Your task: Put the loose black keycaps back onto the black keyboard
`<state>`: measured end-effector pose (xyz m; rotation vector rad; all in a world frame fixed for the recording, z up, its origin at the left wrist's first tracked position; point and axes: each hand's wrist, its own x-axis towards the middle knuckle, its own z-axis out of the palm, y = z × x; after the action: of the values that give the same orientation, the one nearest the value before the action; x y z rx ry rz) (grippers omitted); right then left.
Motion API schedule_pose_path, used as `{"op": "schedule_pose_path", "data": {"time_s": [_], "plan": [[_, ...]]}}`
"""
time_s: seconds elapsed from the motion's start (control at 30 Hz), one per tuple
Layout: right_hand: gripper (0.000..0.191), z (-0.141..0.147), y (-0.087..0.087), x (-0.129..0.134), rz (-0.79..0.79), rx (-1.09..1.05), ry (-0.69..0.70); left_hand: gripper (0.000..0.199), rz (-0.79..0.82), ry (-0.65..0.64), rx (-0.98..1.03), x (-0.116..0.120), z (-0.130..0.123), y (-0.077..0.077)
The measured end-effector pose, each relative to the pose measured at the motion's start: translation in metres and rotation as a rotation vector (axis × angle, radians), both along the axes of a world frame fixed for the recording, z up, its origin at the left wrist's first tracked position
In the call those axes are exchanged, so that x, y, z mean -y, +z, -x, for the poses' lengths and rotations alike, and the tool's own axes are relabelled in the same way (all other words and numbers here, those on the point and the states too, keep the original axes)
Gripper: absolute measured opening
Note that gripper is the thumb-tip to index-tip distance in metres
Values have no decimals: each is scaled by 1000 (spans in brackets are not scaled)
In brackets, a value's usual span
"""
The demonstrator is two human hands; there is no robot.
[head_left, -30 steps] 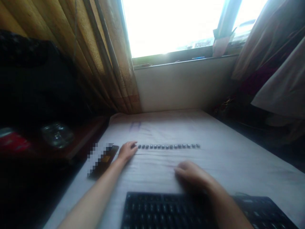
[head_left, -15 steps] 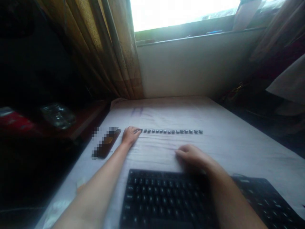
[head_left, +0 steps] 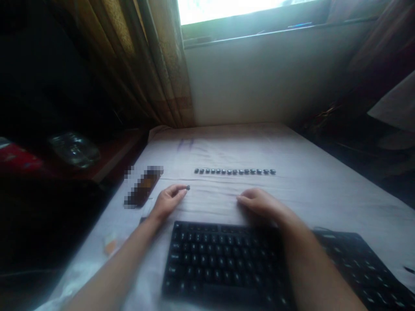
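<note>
Between thumb and fingertips, my left hand (head_left: 169,198) pinches a small black keycap (head_left: 188,187) above the white cloth. Farther back, several dark keycaps (head_left: 235,172) lie in a straight row on the cloth. A black keyboard (head_left: 214,255) sits nearest me, with many keys in place; my right forearm covers part of its right side. My right hand (head_left: 261,201) hovers just beyond the keyboard's far edge, its fingers curled together. Whatever those fingers hold, if anything, is hidden.
At the left on the cloth (head_left: 223,149) lies a dark, partly pixelated flat object (head_left: 147,185). A second black keyboard section (head_left: 359,263) extends at the right. A clear plastic packet (head_left: 75,149) rests on a brown surface at the left. Wall, curtain and window stand behind.
My left hand has come back toward me from the left end of the row, taking a keycap with it. My right hand stays near the keyboard's far edge. The view has tilted slightly down.
</note>
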<state>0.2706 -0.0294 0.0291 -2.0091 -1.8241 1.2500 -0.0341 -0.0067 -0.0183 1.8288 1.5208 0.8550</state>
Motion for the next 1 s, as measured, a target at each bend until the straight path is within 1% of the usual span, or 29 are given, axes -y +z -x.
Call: {"op": "schedule_pose_path", "data": {"time_s": [0.1,0.17,0.23,0.3,0.37,0.47,0.6,0.7,0.8,1.0], "plan": [[30,0,-1,0,-3,29,8,24,-37,14,60,38,4,1],[26,0,1,1,-10,68,20,24,-74,25,89,59,5,3],[22,4,5,3,-42,131,51,23,-105,37,105,74,4,5],[21,11,10,5,-119,171,96,21,-130,32,109,82,2,8],[20,23,15,8,-229,134,127,18,-146,10,107,86,0,9],[18,45,21,15,-351,-3,172,16,-161,-42,98,86,-3,10],[16,73,26,28,-406,-139,280,15,-187,-93,89,85,-4,9],[15,85,26,37,-416,-227,345,15,-203,-114,83,86,-5,9],[13,91,19,42,-429,-268,361,15,-211,-129,71,86,-6,11],[8,93,-6,48,-557,-295,314,14,-227,-160,45,87,-7,13]]}}
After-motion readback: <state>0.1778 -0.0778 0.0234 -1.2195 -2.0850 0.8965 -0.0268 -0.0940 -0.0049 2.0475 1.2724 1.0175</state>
